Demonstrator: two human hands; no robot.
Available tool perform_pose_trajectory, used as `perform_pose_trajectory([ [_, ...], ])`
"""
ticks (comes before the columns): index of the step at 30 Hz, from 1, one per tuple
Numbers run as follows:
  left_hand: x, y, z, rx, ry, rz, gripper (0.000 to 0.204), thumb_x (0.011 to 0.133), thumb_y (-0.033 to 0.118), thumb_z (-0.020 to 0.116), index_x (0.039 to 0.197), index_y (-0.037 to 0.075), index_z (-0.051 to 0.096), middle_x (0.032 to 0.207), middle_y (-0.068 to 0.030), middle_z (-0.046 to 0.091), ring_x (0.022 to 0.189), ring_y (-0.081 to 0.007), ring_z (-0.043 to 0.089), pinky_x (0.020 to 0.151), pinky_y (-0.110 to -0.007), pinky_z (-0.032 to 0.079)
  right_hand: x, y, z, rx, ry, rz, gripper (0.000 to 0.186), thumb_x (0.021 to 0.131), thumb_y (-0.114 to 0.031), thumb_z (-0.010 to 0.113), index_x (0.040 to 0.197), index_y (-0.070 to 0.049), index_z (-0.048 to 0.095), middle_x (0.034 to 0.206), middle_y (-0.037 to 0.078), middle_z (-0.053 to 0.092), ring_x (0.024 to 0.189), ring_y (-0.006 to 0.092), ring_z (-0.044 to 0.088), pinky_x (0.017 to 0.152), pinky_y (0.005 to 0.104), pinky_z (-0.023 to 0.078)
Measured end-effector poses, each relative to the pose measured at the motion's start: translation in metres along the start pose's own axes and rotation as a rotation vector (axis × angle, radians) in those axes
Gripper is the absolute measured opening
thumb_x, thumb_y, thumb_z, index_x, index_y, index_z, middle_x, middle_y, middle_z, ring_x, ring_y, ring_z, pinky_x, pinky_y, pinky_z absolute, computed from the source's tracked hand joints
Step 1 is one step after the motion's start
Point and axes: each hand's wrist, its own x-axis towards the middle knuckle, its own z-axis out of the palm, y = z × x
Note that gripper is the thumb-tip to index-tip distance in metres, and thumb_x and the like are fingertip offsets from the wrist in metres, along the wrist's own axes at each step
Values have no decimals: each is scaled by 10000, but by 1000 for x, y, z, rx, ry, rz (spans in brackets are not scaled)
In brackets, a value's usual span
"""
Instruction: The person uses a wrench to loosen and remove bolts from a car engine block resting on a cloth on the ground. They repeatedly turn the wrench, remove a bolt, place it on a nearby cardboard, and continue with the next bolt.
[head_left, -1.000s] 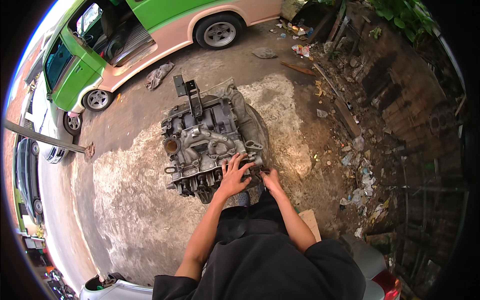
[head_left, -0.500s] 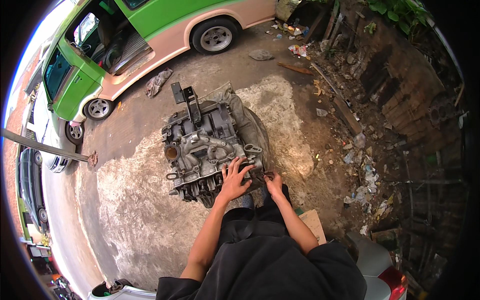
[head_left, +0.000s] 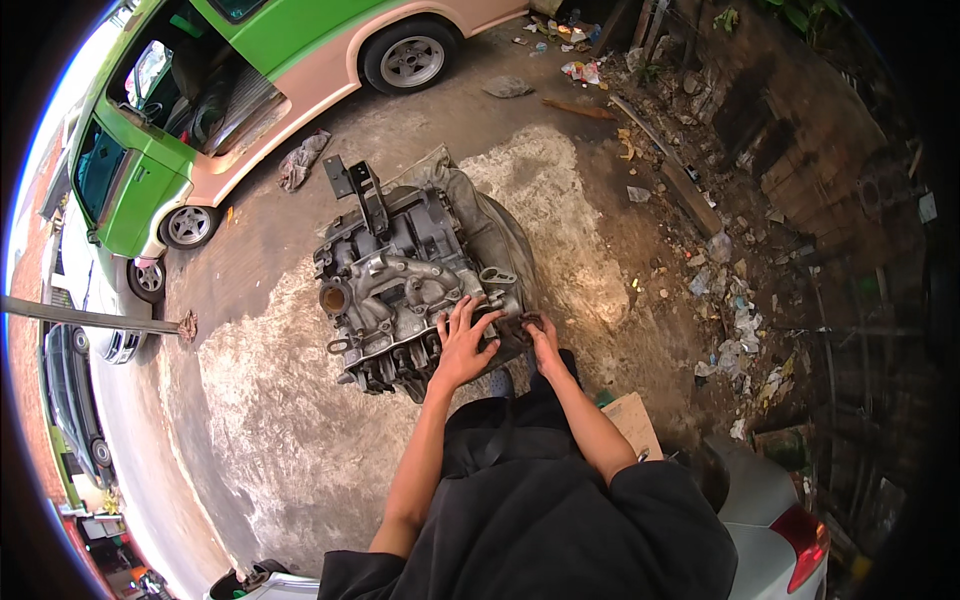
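Observation:
A grimy engine [head_left: 425,225] stands in front of me, with a cast-metal manifold [head_left: 388,275] across its top and a dark bracket [head_left: 371,200] sticking up at its far side. My left hand [head_left: 463,345] lies on the engine's near right part, its fingers spread and gripping nothing. Close to the engine's right end, my right hand [head_left: 543,340] has its fingers bent together at a small dark part, too small and hidden to name. A grey cloth-like cover [head_left: 500,235] shows beneath and behind the engine.
A green and pink van [head_left: 300,75] with an open side door is parked at the far left. A metal pole [head_left: 90,314] juts in from the left. Litter [head_left: 740,345] and planks [head_left: 690,198] line the right side. Behind me on the right is a silver car [head_left: 755,490].
The whole view has shifted and tilted slightly. Both hands keep nearly the same places on the engine, the left still spread and the right still closed.

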Motion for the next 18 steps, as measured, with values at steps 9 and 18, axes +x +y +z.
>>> perform_pose_trajectory([
  [9,0,3,-4,23,-37,-16,556,928,295,752,1460,305,592,1676,-61,325,1617,-317,154,1258,-641,80,4,2,1,10,-14,47,211,993,-95,607,1195,-39,630,1067,51,638,1036,174,627,942,326,475],
  [18,1,3,-5,-6,-38,-17,555,923,289,757,1454,302,597,1677,-52,326,1622,-310,148,1266,-643,67,9,17,5,110,5,-56,189,953,-114,615,1128,-43,631,1041,44,649,971,166,625,883,315,478],
])
